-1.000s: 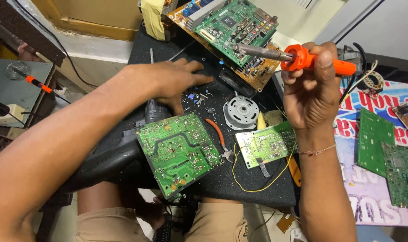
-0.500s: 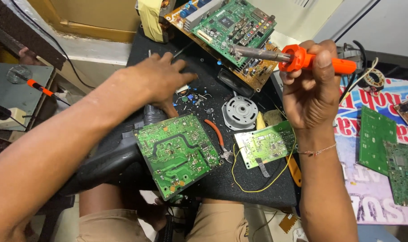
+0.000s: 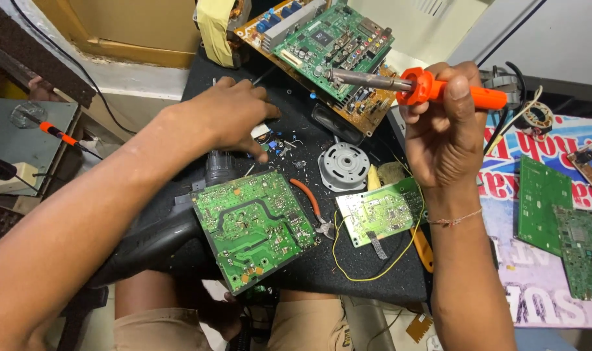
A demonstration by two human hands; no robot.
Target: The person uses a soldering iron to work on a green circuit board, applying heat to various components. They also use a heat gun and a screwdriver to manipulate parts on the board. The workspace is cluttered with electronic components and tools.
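Black surface [image 3: 348,273] crowded with boards. Our right hand [image 3: 442,140] gripped the soldering iron [image 3: 413,84] — shaft level, tip leftward; our left hand [image 3: 234,117], nearer, pinched small parts [image 3: 273,140] below that tip.

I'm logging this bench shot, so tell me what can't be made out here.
Head view only:
- What the left hand touches: its fingers cover the small parts.
- Soldering iron grip: wrapped by the right hand.
- Pliers: jaws partly under the green board.
- Right boards: cut by the frame edge.
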